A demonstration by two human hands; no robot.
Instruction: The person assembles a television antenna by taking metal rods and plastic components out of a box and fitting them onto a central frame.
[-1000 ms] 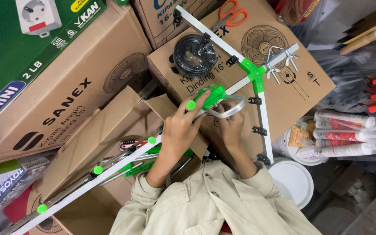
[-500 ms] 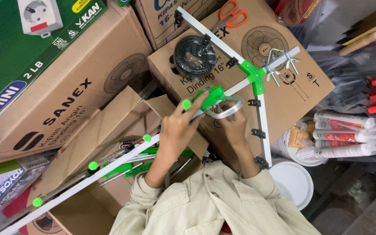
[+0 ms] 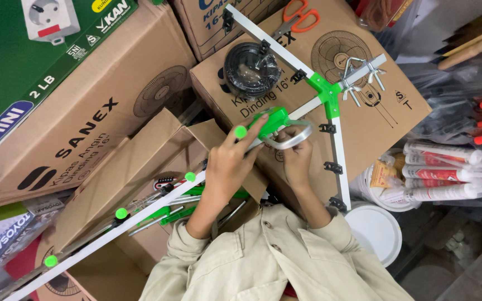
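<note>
Matt white metal rails on the antenna frame (image 3: 338,150), joined by glossy green plastic brackets (image 3: 326,92). The curved aluminium loop (image 3: 294,139) shines smooth and bare. A coil of black cable (image 3: 250,69) sits in glossy clear wrap. The cardboard box (image 3: 375,120) looks dull, papery brown, and the beige shirt sleeve (image 3: 182,251) is soft woven cloth.

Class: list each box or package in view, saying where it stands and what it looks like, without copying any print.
Green carton: top left, white socket picture.
Brown box: left, tilted, fan drawing.
Brown box: centre, under the antenna frame, fan drawing.
Brown box: top centre, partly hidden.
White tubes: right, red-printed, lying sideways.
</note>
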